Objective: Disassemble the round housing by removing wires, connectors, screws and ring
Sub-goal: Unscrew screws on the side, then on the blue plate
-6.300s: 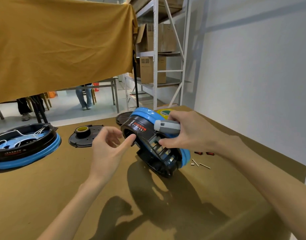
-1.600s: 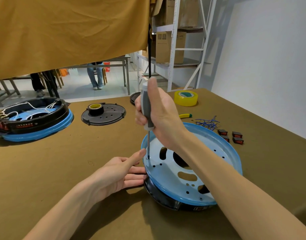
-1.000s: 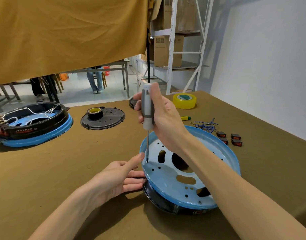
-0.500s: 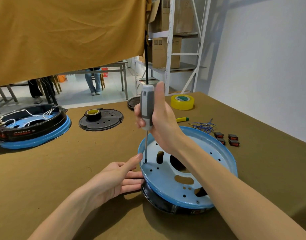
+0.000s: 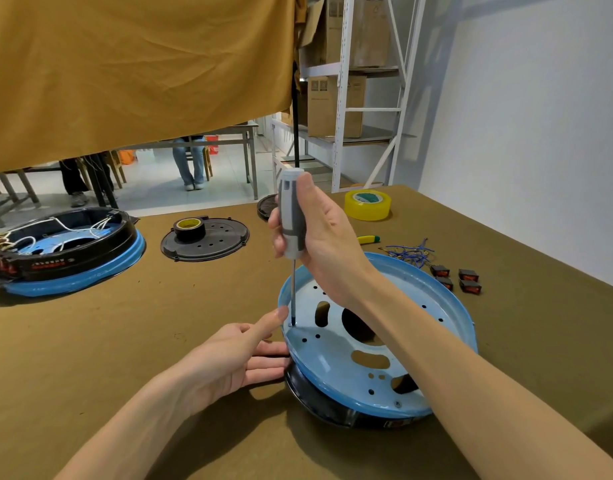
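One slip risk: my right hand (image 5: pixel 319 244) grips the screwdriver (image 5: pixel 291 216); flat left hand (image 5: pixel 235 355) steadies the housing (image 5: pixel 378 341); tilt cams out.

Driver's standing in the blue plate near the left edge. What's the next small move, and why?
Probably keep turning the screwdriver to back that screw out: the right hand grips it upright, tip seated in the blue plate, while the left hand braces the rim.

screw under screwdriver (image 5: pixel 292 237) tip: too small to tell
round housing (image 5: pixel 378 344) far rim: hidden behind right forearm
second housing (image 5: pixel 62 251): left edge cropped
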Action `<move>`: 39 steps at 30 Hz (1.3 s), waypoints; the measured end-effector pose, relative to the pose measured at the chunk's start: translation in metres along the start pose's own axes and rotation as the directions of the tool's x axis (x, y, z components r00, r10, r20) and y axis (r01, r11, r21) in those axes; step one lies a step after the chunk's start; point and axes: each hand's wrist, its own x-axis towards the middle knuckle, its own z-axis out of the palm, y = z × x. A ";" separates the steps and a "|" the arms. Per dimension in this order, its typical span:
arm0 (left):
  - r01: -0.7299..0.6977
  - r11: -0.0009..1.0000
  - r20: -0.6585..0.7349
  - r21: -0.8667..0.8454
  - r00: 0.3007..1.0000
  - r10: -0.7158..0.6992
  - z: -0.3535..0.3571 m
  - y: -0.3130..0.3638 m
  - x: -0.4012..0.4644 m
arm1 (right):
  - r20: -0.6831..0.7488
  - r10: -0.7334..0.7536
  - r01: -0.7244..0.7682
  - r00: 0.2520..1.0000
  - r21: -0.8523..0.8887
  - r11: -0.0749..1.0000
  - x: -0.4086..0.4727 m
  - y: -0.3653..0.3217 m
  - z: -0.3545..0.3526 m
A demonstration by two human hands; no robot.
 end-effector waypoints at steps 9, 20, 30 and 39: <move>-0.051 0.998 0.047 0.026 0.998 0.050 0.000 -0.005 0.004 | -0.002 0.003 -0.003 1.000 0.030 1.000 -0.001 -0.005 -0.001; -0.041 0.996 0.061 -0.073 0.997 0.046 -0.003 -0.014 0.021 | 0.024 0.024 -0.028 0.999 0.150 0.988 -0.004 -0.014 -0.001; -0.085 0.993 0.081 -0.077 0.993 0.091 -0.002 -0.014 0.019 | 0.015 0.009 -0.010 1.000 0.099 0.995 -0.002 -0.012 0.000; -0.111 0.992 0.089 -0.064 0.989 0.117 -0.001 -0.014 0.015 | 0.071 0.021 -0.034 0.997 0.184 0.982 -0.006 -0.015 -0.002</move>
